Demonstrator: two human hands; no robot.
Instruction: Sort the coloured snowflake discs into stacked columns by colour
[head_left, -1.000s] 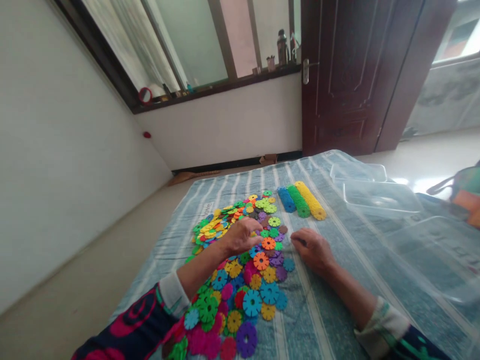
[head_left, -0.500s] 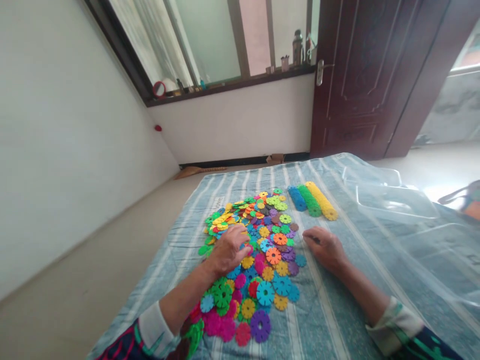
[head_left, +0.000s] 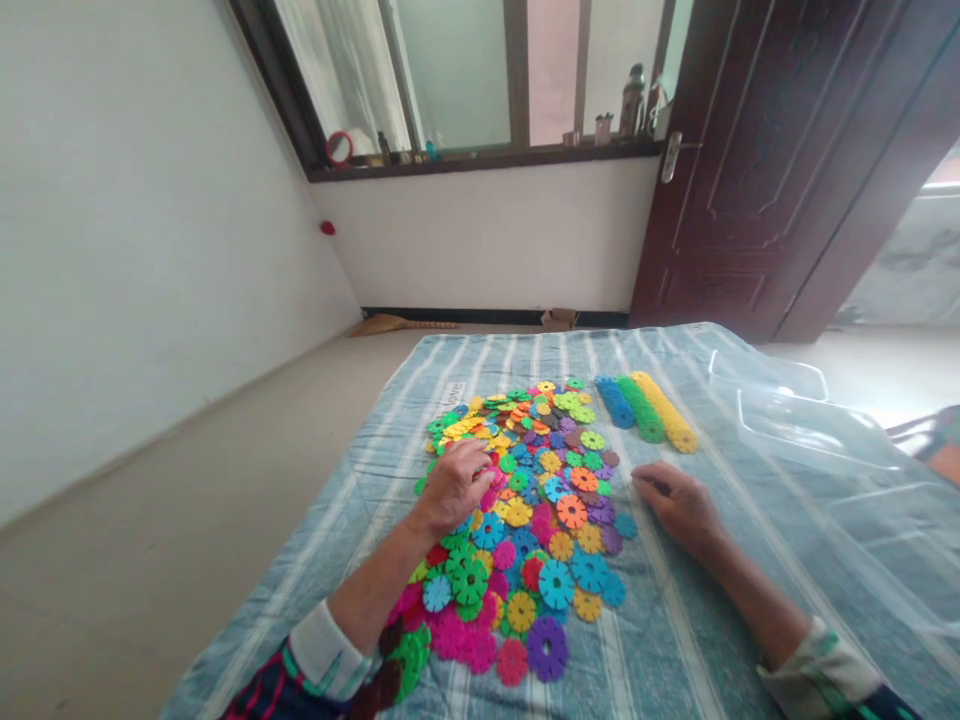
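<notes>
Slotted flower-shaped plastic discs [head_left: 556, 584] in many colours lie in a broad, overlapping heap on the striped bedding. Over the left side of this heap rests my left hand [head_left: 453, 490], its fingers bent but apart, the tips among yellow and pink discs. No disc is visibly gripped by it. My right hand [head_left: 680, 507] lies on the cloth just right of the heap, fingers curled together, and nothing shows in them. Beyond it are three neat rows of overlapping discs: a blue row [head_left: 616, 403], a green row [head_left: 640, 410] and a longer yellow row [head_left: 665, 412].
Clear plastic boxes [head_left: 817, 430] stand on the right side of the striped bedding [head_left: 375, 480]. A small label reading "love" [head_left: 454, 393] lies behind the heap. Farther off are a dark red door [head_left: 750, 180] and a window sill [head_left: 480, 163] with a thermos [head_left: 632, 100].
The whole view has shifted, so the bedding and discs appear farther right. My left hand has moved slightly left and back over the heap. My right hand stays beside it.
</notes>
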